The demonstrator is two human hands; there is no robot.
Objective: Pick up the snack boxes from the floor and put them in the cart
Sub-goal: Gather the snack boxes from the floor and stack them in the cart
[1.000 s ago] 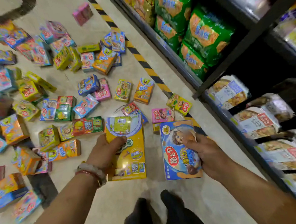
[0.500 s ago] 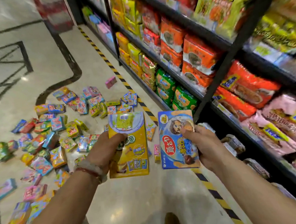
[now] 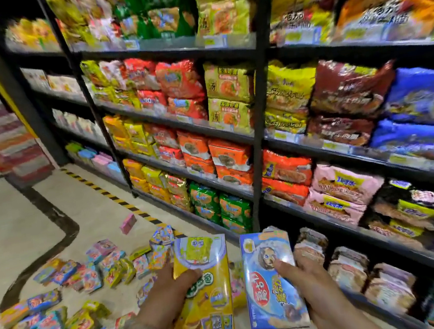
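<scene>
Fingers of the left hand [image 3: 168,295] clamped the yellow box [image 3: 207,299], the right hand [image 3: 307,286] the blue box [image 3: 272,279], above the floor [image 3: 24,230]; no cart showed, so one-handed grips risked dropping a box.

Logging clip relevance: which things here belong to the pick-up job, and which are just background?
Job: yellow box in left hand; blue box in right hand; scattered boxes on floor.
Background: shelving, noodle packs, striped floor tape.
</scene>
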